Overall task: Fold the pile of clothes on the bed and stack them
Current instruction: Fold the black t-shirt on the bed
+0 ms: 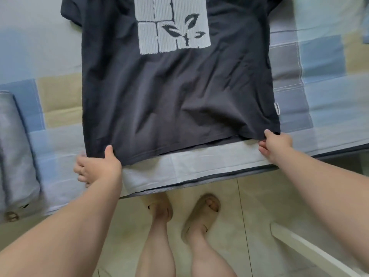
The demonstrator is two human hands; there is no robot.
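A dark grey t-shirt (175, 92) is spread out flat on the bed (199, 162), which has a patchwork cover in blue, beige and pale grey blocks. The shirt's long axis runs straight away from the person: hem at the near edge of the bed, collar end pointing to the far side and cut off by the top of the view. The side facing up has a big white block print (171, 25) with a little leafy sprout in it. One short sleeve (70, 12) sticks out at the upper left, and there's a tiny white side tag (277, 108) on the right seam near the hem.

Both hands are on the hem corners. The left hand (97, 166) has the near-left corner pinched, thumb on top of the fabric and fingers curled under. The right hand (276, 145) is closed on the near-right corner the same way, and the cloth there bunches into wrinkles. The hem looks slightly lifted off the cover between the two hands.

A blurry light-blue folded piece (18, 152) lies on the bed off to the left, well apart from the shirt. Down below, the person's feet in beige sandals (199, 214) stand on pale floor tiles (249, 206).
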